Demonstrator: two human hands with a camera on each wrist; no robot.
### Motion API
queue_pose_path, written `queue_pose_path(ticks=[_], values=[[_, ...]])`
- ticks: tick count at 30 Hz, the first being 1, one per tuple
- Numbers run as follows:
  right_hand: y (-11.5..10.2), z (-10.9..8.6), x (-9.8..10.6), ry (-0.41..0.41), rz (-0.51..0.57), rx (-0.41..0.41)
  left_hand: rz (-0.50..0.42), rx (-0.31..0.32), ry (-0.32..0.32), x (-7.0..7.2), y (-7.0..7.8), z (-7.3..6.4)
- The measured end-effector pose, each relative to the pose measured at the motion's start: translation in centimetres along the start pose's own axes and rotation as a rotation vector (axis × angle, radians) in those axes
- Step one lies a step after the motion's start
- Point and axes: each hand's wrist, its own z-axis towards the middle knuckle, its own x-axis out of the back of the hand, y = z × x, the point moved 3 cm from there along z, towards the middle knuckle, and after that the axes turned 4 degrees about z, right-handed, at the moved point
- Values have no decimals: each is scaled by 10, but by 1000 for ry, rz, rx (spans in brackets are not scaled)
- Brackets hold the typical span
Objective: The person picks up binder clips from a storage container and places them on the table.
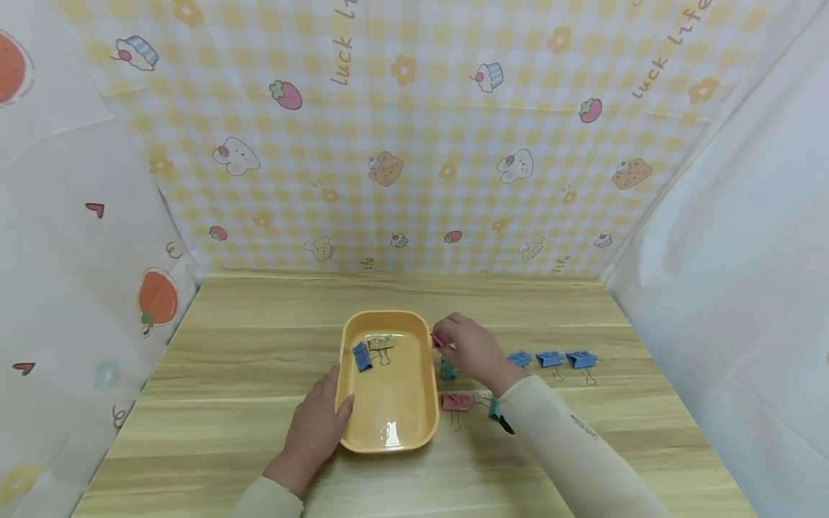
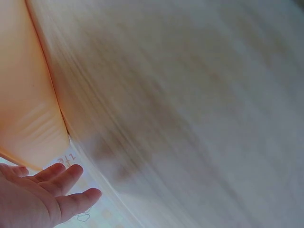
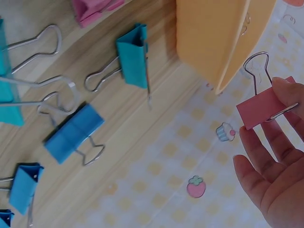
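My left hand (image 1: 314, 419) rests along the left side of a yellow plastic tray (image 1: 342, 444), its thumb over the rim. In the left wrist view its fingers (image 2: 66, 183) stretch loosely beside the tray's outer wall. Inside the tray lie a blue binder clip (image 1: 362, 357) and a pale yellowish one (image 1: 382, 344). Just off the tray's right rim, my right hand (image 1: 473, 349) pinches a dark pink binder clip (image 3: 260, 108) between thumb and fingers; its wire handles stand out on both sides. Beneath that hand a teal binder clip (image 1: 448, 369) is partly covered.
Right of the tray, a pink clip (image 1: 456, 402) and another teal clip (image 1: 495, 409), partly behind the right sleeve, lie on the wooden table (image 1: 259, 309). Farther right is a row of blue clips (image 1: 550, 358). A patterned cloth (image 1: 414, 144) hangs behind the table.
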Motion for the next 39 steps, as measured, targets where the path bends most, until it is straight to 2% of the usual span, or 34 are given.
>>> queue_pose_path(ticks=[12,20,30,39], values=[[23,-18,8,13,-5,-66,-9,31,-34,2,3,1],[39,-32,14,10,-51,-142,-6,21,-26,2,3,1],[56,-48,19,-4,-60,-193,-5,22,-26,1,2,2],[69,-61,22,25,-81,-166,-6,20,-26,-1,0,2]])
